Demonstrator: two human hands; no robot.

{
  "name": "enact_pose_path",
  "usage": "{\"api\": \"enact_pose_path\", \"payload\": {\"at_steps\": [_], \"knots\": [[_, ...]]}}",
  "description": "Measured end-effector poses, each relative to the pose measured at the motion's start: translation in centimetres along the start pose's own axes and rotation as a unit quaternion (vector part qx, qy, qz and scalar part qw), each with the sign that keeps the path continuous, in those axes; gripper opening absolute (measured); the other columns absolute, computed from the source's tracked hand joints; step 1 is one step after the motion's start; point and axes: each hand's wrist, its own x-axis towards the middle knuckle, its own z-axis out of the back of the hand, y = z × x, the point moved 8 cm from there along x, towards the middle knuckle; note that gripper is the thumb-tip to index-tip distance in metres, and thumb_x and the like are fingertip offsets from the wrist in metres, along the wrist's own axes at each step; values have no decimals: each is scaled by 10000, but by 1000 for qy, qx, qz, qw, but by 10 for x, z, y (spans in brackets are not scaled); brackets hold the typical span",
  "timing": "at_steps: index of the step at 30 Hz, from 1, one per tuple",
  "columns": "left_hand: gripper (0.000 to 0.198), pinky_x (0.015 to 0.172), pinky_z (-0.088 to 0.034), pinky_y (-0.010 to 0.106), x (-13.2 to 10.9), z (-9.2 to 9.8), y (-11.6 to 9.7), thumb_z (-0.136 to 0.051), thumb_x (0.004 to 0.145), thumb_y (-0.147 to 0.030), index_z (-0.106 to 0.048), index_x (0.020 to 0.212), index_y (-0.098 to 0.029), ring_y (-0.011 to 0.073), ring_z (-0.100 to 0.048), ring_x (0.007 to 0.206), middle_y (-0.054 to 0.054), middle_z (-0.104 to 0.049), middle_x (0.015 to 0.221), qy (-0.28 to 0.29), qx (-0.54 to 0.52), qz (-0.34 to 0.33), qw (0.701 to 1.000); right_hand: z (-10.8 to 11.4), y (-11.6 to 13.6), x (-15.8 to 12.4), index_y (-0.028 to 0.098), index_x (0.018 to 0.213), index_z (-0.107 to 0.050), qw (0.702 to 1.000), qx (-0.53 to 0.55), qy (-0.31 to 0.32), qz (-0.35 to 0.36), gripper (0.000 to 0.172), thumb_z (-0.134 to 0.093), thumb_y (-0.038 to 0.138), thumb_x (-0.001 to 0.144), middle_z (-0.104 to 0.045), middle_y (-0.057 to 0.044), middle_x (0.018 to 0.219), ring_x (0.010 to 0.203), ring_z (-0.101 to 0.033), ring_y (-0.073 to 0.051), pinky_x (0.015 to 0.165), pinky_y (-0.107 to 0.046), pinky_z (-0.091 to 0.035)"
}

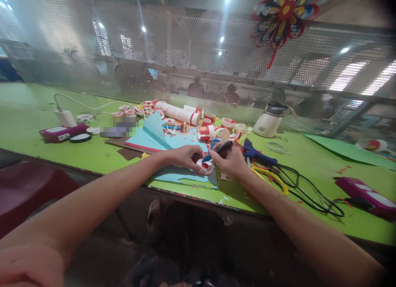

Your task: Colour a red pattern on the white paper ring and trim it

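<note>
My left hand (pixel 185 156) holds a small round white-and-red piece (pixel 208 170), like the cut-off bottom of a paper cup, down against light blue paper (pixel 182 176). In my right hand (pixel 233 162) is a marker pen (pixel 225 147) with a dark barrel. Its blue front end points down at the round piece; whether the tip touches it I cannot tell. Just beyond my hands lie cut red-and-white paper cups (pixel 206 132) and a folded sheet of blue paper (pixel 154 132).
Right of my right hand lie a blue glue gun (pixel 258 153), yellow-handled scissors (pixel 272 177) and a black cable (pixel 309 192). A pale jug (pixel 268 121) stands behind them. Purple power strips (pixel 58 133) sit at both ends. A stack of cups (pixel 177 112) lies near the mesh screen (pixel 198 60).
</note>
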Motion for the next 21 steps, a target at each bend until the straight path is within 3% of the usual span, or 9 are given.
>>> {"api": "enact_pose_path", "payload": {"at_steps": [16, 18, 21], "knots": [[485, 604, -344, 238, 0, -2, -1, -724, 637, -543, -610, 907, -157, 118, -464, 696, -11, -522, 782, 3, 3, -21, 1000, -12, 18, -4, 196, 753, -532, 989, -94, 32, 107, 157, -529, 329, 837, -571, -10, 613, 537, -513, -143, 547, -272, -416], [515, 605, -345, 238, -1, -1, -1, -728, 624, -560, -594, 917, -157, 118, -462, 692, -16, -521, 775, 2, 1, -5, 1000, -7, 15, -3, 189, 745, -547, 994, -67, 14, 89, 182, -537, 346, 837, -570, -6, 601, 533, -522, -143, 538, -268, -420], [548, 621, -352, 243, -2, 1, 0, -738, 598, -577, -565, 908, -159, 125, -469, 709, -15, -531, 786, -2, 1, 11, 1000, 10, 8, -2, 178, 727, -563, 997, -2, -69, 35, 220, -566, 379, 816, -552, 8, 578, 511, -520, -132, 503, -253, -421]]}}
